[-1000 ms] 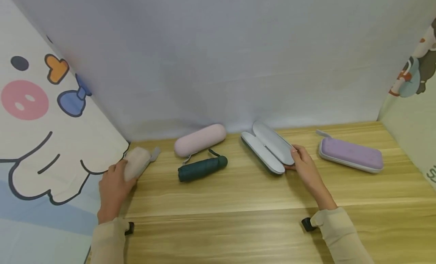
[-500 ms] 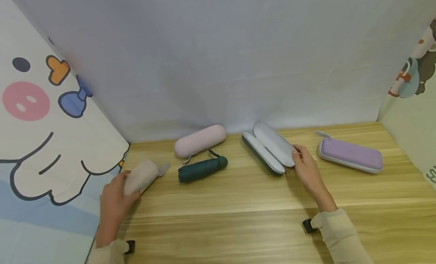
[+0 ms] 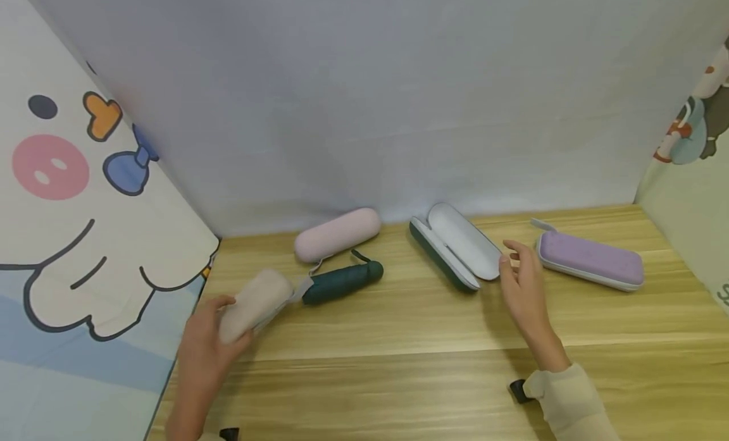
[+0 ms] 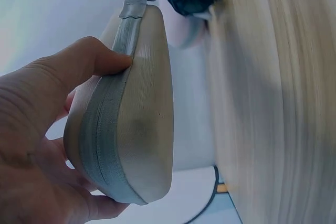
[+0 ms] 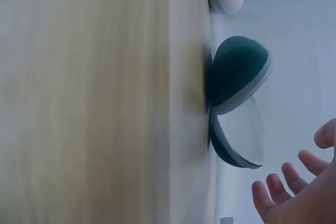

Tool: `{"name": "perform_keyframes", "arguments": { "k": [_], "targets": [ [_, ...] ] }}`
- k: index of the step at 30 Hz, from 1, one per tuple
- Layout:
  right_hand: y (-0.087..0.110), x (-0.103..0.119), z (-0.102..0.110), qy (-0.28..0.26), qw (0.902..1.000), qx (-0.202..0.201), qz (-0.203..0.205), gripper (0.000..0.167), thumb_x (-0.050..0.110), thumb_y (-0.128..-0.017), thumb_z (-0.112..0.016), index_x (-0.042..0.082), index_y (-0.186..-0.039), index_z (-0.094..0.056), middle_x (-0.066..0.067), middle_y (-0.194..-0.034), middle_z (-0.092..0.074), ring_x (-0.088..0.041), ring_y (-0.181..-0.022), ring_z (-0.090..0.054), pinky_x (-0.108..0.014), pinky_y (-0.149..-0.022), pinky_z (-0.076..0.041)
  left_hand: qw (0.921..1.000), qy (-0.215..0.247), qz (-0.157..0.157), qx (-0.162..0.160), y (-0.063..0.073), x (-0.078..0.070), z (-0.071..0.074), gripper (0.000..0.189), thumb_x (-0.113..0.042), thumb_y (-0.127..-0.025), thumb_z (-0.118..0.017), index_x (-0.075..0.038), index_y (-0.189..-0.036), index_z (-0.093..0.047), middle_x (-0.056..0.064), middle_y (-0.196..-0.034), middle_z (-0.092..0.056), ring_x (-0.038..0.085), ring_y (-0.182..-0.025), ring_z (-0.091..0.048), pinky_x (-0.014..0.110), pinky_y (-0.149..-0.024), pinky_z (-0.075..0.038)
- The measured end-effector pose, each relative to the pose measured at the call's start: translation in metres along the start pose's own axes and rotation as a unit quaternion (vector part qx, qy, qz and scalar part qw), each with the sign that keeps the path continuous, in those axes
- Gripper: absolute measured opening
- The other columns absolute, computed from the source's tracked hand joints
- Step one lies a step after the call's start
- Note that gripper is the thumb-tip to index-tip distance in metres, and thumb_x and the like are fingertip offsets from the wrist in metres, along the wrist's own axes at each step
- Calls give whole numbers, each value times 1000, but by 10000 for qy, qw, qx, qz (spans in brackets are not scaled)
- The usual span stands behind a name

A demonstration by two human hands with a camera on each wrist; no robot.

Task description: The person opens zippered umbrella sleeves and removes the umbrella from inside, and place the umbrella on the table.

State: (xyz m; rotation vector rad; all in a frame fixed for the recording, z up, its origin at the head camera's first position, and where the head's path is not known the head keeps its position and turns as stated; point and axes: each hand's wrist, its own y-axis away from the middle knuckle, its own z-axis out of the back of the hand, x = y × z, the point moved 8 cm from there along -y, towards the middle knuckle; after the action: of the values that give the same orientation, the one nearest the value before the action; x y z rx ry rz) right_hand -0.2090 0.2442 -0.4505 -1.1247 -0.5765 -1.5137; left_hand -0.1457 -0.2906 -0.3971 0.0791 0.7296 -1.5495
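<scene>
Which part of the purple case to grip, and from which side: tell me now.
Likely best across the middle of the purple case, from above, with the right hand, which is nearer: thumb along the near long side, fingers over the far one. It lies flat and closed, long and narrow.

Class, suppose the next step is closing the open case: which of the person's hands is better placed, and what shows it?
Probably the right hand: it holds nothing and is just beside the open case. The left hand grips the beige case and is farther away.
</scene>
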Motion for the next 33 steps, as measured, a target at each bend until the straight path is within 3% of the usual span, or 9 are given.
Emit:
{"name": "perform_keyframes", "arguments": {
  "k": [5, 9, 15, 17, 21, 28, 33],
  "targets": [
    [14, 16, 5, -118, 9976, -414, 533, 38, 12, -108, -47, -4, -142, -53, -22, -142, -52, -31, -125, -46, -31, -98, -39, 9970, 184, -637, -391, 9, -32, -1, 61, 1, -60, -89, -1, -117, -66, 26, -108, -71, 44, -96, -64, 52, -80, -48],
    [32, 31, 2, -239, 9937, -463, 994, 35, 4, -105, -50, -6, -138, -55, -24, -138, -54, -27, -120, -46, -38, -97, -39, 9915, 386, -1092, -591, 16, -51, -7, 59, 0, -57, -87, -2, -113, -68, 22, -109, -71, 39, -98, -63, 39, -85, -42],
    [53, 47, -7, -492, 9862, -323, 1550, 36, -5, -102, -51, -4, -137, -58, -21, -131, -59, -10, -116, -50, -19, -94, -42, 9869, 651, -1364, -563, 25, -75, -22, 61, 2, -56, -89, -5, -113, -68, 16, -113, -71, 32, -103, -63, 33, -90, -41],
    [59, 51, -11, -566, 9826, -201, 1755, 37, -9, -100, -51, -4, -136, -58, -21, -129, -60, -11, -114, -53, -12, -93, -43, 9854, 735, -1451, -494, 27, -83, -28, 61, 2, -57, -90, -7, -112, -67, 14, -114, -71, 31, -104, -63, 32, -92, -42],
    [68, 55, -24, -661, 9786, 294, 1925, 35, -9, -101, -52, -3, -134, -60, -16, -129, -60, -11, -111, -57, -8, -93, -45, 9797, 952, -1735, -305, 32, -100, -40, 58, 1, -58, -89, -8, -111, -67, 12, -119, -72, 30, -108, -64, 31, -95, -43],
    [85, 58, -54, -1404, 9618, 1459, 1840, 26, -8, -104, -51, -4, -126, -64, -19, -122, -65, -7, -108, -65, -19, -88, -57, 9686, 1486, -1992, 109, 39, -124, -60, 58, 1, -59, -87, -10, -112, -65, 11, -125, -71, 29, -113, -63, 28, -99, -44],
    [95, 53, -75, -1887, 9464, 2247, 1352, 23, -2, -107, -49, -2, -123, -66, -24, -118, -69, -5, -113, -66, -18, -95, -55, 9619, 1494, -2275, 242, 43, -140, -76, 60, -3, -59, -90, -12, -112, -65, 10, -125, -72, 27, -110, -63, 37, -92, -49]
  ]
}}
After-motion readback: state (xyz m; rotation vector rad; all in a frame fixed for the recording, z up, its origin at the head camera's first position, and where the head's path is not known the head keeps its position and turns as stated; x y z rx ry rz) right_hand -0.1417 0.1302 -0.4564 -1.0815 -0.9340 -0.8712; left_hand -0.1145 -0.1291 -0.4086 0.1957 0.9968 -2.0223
